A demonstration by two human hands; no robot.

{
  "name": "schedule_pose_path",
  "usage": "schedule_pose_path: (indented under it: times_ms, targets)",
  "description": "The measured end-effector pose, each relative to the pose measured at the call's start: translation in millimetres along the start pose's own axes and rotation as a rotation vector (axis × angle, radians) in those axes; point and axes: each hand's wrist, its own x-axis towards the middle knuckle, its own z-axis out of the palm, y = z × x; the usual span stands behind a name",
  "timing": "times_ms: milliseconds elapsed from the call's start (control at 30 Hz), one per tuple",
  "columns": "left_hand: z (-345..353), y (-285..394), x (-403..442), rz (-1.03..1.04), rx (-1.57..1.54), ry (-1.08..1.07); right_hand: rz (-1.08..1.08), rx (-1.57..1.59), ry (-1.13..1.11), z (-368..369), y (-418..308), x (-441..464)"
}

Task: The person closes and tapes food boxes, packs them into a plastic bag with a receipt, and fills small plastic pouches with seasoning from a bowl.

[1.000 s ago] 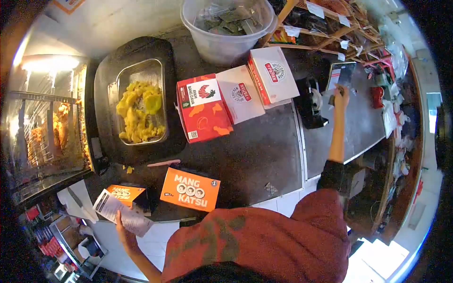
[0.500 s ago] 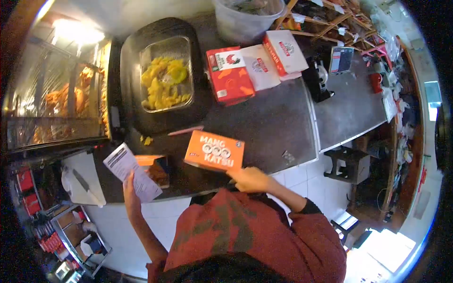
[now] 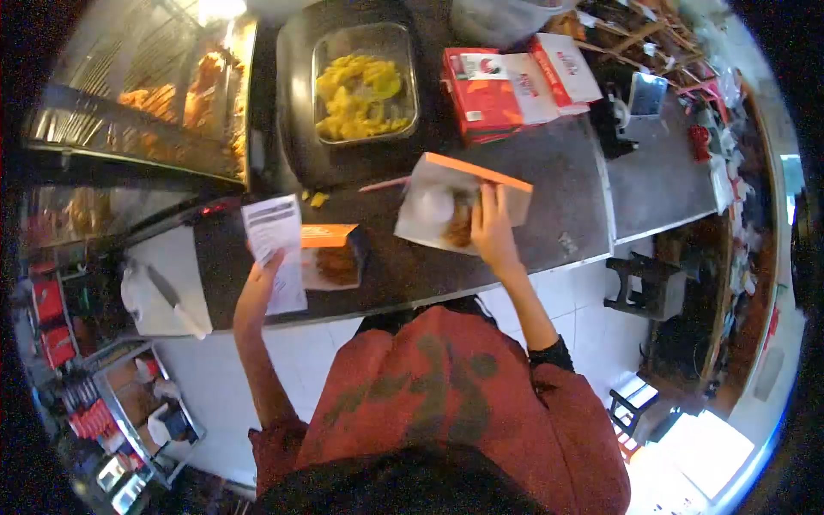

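Note:
My left hand (image 3: 264,268) pinches a printed slip of paper (image 3: 279,232) over the front of the counter. Beside the slip sits an orange food box (image 3: 330,233), open at the front, with brown food (image 3: 336,264) inside. With its fingers over the orange lid edge, my right hand (image 3: 493,225) grips a second food box (image 3: 421,230), whose lid is raised. A white mound (image 3: 433,206) and brown pieces (image 3: 461,225) show inside that box; my fingers partly cover its right side. A pink stick-like thing (image 3: 384,184) lies behind it.
A clear tray of yellow food (image 3: 365,90) stands on a black base at the back. Red and white boxes (image 3: 489,107) are stacked to its right. On the left are a lit display case (image 3: 154,99) and a knife (image 3: 165,287) on a white board (image 3: 184,253).
My right hand has moved from the closed box's corner onto its lid edge, and the box is now open, its inside showing. The slip in my left hand has turned more upright.

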Motion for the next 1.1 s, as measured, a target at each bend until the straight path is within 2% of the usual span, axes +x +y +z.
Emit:
schedule_pose_path:
  times_ms: [33,100,133,167,233,267,300,367,433,500,533,567,600,633,667,700,767,800,867,933,1000,1067,1100]
  targets:
    - [-5,-3,3,-0.003,-0.069,-0.061,-0.013,-0.021,-0.007,0,-5,-2]
    - [-8,6,1,-0.070,-0.087,-0.091,0.121,0.029,-0.119,-2,-14,-12]
    - [-17,-3,11,-0.025,-0.098,-0.188,0.148,0.054,-0.181,-9,-26,-15]
    - [-25,-7,18,-0.028,-0.100,-0.172,0.177,0.079,-0.244,-14,-39,-17]
    - [-33,-2,25,-0.008,-0.064,-0.331,0.096,0.080,-0.297,-10,-61,-24]
    - [-31,4,19,-0.002,-0.063,-0.229,0.023,0.069,-0.342,-7,-68,-27]
    - [-35,4,20,-0.005,-0.065,-0.221,0.018,0.074,-0.348,-3,-69,-29]
    - [-43,5,25,0.006,-0.113,-0.253,0.034,-0.208,-0.288,8,-56,-33]
    - [-49,-1,35,-0.016,-0.105,-0.257,-0.040,-0.241,-0.248,4,-55,-32]
    - [-54,-5,41,-0.160,-0.385,-0.384,0.229,0.012,-0.512,-16,-82,-31]
    - [-56,-4,41,-0.162,-0.380,-0.359,0.122,0.074,-0.462,-12,-87,-34]
    - [-57,-1,42,-0.064,-0.520,-0.509,0.114,0.094,-0.468,-2,-96,-35]
    - [-62,2,45,0.038,-0.655,-0.666,0.131,0.299,-0.583,11,-110,-35]
    - [-69,-10,57,0.038,-0.644,-0.658,0.148,0.501,-0.692,22,-123,-36]
    - [-75,-33,76,0.207,-0.368,-0.578,0.029,0.522,-0.737,45,-128,-43]
    - [-72,-30,72,0.226,-0.343,-0.549,-0.091,0.538,-0.781,70,-134,-50]
    - [-66,-24,65,0.261,-0.292,-0.489,-0.321,0.477,-0.703,93,-160,-45]
    - [-64,-24,64,0.319,-0.252,-0.500,-0.319,0.479,-0.702,95,-171,-41]
    - [-65,-17,61,0.375,-0.208,-0.512,-0.659,0.193,-0.390,91,-188,-31]
    - [-67,-4,56,0.179,-0.780,-1.012,-0.574,0.307,-0.449,94,-181,-37]
    - [-68,-12,64,0.153,-0.765,-0.959,-0.487,0.420,-0.511,90,-171,-39]
    - [-67,-23,71,0.126,-0.749,-0.911,-0.256,0.479,-0.595,80,-164,-36]
    - [-64,-25,73,0.204,-0.544,-0.726,-0.255,0.477,-0.594,74,-163,-30]
